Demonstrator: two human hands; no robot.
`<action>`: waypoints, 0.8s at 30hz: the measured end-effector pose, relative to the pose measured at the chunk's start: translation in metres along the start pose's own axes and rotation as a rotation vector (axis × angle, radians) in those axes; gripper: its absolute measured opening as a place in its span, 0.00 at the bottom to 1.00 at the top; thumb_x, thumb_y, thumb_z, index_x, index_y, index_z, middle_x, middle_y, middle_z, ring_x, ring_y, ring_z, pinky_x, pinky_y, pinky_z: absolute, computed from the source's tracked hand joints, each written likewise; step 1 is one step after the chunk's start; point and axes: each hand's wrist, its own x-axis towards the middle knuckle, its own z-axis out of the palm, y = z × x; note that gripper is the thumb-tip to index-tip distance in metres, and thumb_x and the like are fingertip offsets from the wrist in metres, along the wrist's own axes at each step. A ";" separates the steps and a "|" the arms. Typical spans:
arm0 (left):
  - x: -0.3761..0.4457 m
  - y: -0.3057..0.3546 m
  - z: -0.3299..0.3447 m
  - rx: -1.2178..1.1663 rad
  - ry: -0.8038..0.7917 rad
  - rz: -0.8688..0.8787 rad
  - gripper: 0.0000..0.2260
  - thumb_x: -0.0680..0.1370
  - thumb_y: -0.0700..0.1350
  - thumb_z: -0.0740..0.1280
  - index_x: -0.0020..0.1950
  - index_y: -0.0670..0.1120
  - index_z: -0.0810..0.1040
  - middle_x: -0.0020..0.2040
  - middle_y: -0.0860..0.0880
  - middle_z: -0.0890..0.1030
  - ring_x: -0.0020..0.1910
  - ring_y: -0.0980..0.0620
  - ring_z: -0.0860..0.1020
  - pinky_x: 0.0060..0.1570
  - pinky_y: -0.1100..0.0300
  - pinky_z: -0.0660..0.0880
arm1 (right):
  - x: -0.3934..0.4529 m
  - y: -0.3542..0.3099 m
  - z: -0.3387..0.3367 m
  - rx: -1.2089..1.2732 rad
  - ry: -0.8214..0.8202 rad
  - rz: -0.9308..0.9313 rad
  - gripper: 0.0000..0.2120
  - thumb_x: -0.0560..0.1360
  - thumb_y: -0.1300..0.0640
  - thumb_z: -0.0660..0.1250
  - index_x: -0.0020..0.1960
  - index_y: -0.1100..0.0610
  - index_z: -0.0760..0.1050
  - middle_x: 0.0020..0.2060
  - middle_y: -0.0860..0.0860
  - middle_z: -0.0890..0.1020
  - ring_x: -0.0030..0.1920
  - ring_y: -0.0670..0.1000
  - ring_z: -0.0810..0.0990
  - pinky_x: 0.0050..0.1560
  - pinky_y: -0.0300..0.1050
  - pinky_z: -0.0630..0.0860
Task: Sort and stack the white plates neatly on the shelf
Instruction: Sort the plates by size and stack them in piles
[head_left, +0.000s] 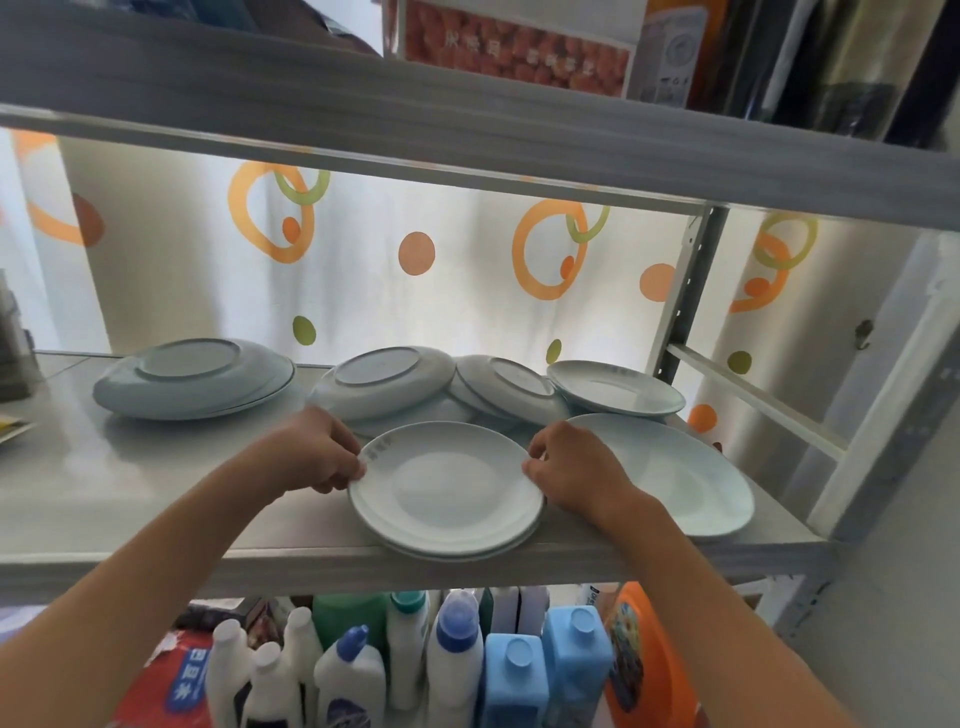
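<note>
The shelf (156, 483) carries every white plate in view, in several loose groups. At back left, a large inverted pair (192, 379) lies rim-down. At right front, a large upright plate (685, 478) lies alone, its near edge close to the shelf lip. Behind centre, inverted plates (384, 379) lean on one another in an untidy overlap, and an upright plate (618, 387) lies at back right.

At front centre, a small stack (447, 493) of upright plates rests flat, overhanging the shelf lip slightly. The stack appears to hold two or three plates; the exact count cannot be told.

The left hand (317, 452) grips the top plate's left rim, fingers closed narrowly on the edge. The right hand (571, 467) pinches the right rim likewise.

Step in hand, by judgement: seating and centring the top plate on the front stack.

The next move likely calls for releasing both rims, then taking one inverted plate from the centre cluster, turning it upright, and matching it by size. The leaning plates may slide when one is withdrawn; support the neighbour.
</note>
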 end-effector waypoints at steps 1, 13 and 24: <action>0.002 -0.001 0.000 0.018 0.004 -0.001 0.03 0.70 0.34 0.72 0.42 0.36 0.85 0.28 0.43 0.79 0.27 0.49 0.73 0.26 0.64 0.72 | 0.000 -0.001 0.000 -0.031 -0.008 -0.007 0.09 0.72 0.55 0.65 0.39 0.59 0.81 0.36 0.55 0.83 0.39 0.55 0.81 0.43 0.47 0.79; 0.019 0.049 0.023 0.355 0.226 0.251 0.05 0.70 0.48 0.74 0.40 0.47 0.81 0.32 0.53 0.77 0.36 0.52 0.75 0.36 0.61 0.69 | 0.005 0.005 -0.014 0.265 0.128 0.067 0.08 0.74 0.53 0.66 0.47 0.56 0.81 0.39 0.50 0.83 0.42 0.51 0.81 0.47 0.44 0.77; 0.070 0.153 0.110 0.451 0.181 0.713 0.10 0.79 0.42 0.62 0.55 0.45 0.81 0.51 0.45 0.80 0.51 0.46 0.78 0.51 0.56 0.72 | 0.025 0.075 -0.051 0.424 0.273 0.264 0.07 0.73 0.57 0.66 0.40 0.58 0.81 0.31 0.51 0.82 0.36 0.52 0.81 0.42 0.45 0.79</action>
